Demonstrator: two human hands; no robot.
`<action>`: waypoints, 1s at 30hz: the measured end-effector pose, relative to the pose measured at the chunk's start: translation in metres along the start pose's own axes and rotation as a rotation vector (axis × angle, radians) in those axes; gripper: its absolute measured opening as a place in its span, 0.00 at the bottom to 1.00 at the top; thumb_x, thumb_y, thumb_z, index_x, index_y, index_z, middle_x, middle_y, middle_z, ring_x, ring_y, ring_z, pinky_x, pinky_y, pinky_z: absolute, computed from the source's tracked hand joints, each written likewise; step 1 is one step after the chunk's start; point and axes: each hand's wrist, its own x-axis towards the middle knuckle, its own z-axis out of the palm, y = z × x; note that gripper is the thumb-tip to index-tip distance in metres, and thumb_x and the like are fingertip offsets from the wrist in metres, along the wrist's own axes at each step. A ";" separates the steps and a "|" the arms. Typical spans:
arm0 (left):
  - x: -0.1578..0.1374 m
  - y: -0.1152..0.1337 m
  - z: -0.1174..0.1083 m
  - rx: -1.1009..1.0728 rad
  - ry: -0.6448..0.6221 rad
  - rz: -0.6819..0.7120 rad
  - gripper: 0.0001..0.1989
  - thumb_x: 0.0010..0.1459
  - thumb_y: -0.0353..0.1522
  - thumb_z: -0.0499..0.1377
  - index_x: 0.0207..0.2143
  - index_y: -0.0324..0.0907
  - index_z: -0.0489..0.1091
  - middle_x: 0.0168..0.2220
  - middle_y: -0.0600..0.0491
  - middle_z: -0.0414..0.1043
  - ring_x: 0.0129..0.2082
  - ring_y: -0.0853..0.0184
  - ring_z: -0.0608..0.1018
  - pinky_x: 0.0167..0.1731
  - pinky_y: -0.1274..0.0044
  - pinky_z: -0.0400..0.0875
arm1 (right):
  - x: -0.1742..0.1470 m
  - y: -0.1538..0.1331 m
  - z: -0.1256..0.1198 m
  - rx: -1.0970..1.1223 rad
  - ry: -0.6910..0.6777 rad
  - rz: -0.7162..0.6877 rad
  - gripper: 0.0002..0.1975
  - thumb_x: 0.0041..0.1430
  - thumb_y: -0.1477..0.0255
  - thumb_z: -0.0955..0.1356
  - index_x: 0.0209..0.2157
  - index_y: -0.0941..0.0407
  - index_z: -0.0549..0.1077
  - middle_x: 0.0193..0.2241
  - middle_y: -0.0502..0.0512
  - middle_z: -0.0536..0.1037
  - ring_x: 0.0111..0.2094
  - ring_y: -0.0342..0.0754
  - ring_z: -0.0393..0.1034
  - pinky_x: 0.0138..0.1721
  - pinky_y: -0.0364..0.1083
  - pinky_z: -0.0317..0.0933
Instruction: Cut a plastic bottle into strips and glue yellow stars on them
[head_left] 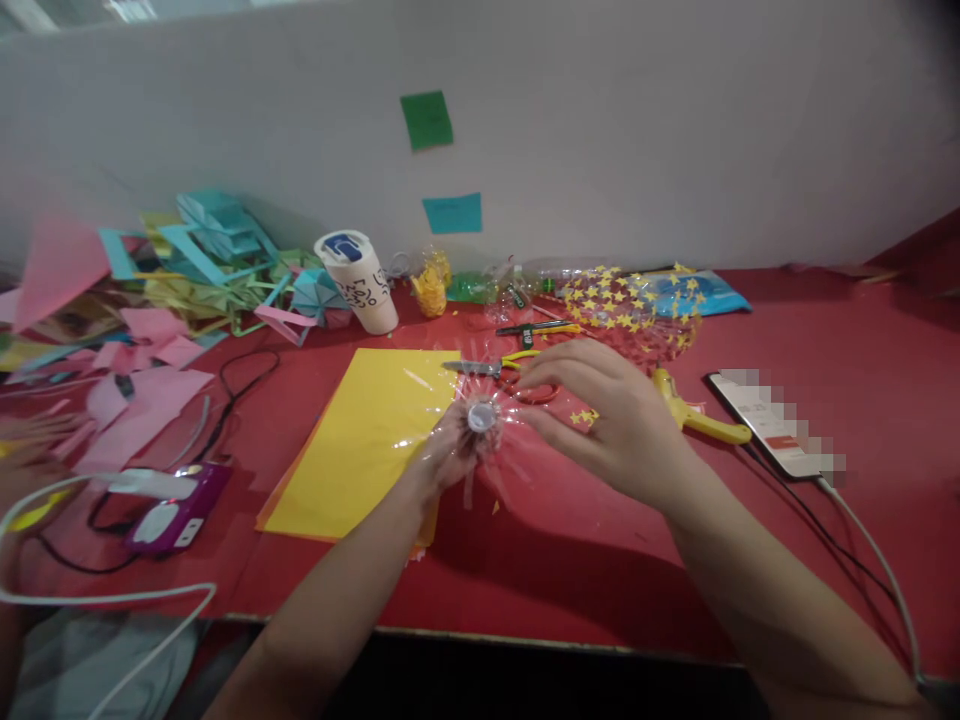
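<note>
A clear plastic bottle piece (pixel 481 416), its wall cut into strips that splay out all round, hangs above the red table with its round neck facing me. My left hand (pixel 450 445) is closed around it from behind and below, and its fingers are partly hidden by the shiny strips. To the right, my right hand (pixel 600 415) is raised with thumb and fingers curved and apart, the tips close to the strips. Whether they touch a strip I cannot tell. Behind the bottle piece lie scissors (pixel 487 368) with yellow and red handles.
Yellow paper sheets (pixel 352 440) lie at left, with folded paper shapes (pixel 217 240) and a white cup (pixel 360 285) beyond. A star-covered clear piece (pixel 630 305), a yellow glue gun (pixel 697 415) and a phone (pixel 765 425) on a cable are at right. Another person's hand (pixel 34 480) is far left.
</note>
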 end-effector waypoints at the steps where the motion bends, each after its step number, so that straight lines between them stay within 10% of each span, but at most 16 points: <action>1: 0.000 -0.001 -0.001 0.014 0.004 0.025 0.09 0.56 0.28 0.52 0.23 0.39 0.64 0.17 0.56 0.63 0.14 0.75 0.64 0.14 0.84 0.60 | 0.000 -0.001 0.003 -0.008 -0.017 -0.022 0.06 0.61 0.68 0.66 0.36 0.54 0.74 0.38 0.57 0.78 0.43 0.52 0.70 0.47 0.53 0.63; 30: 0.001 0.000 0.001 -0.090 0.028 0.096 0.04 0.52 0.23 0.58 0.26 0.37 0.69 0.20 0.56 0.68 0.20 0.73 0.73 0.19 0.84 0.69 | -0.001 0.010 0.030 -0.053 -0.065 -0.058 0.04 0.60 0.75 0.66 0.37 0.58 0.72 0.40 0.61 0.74 0.46 0.53 0.64 0.48 0.55 0.62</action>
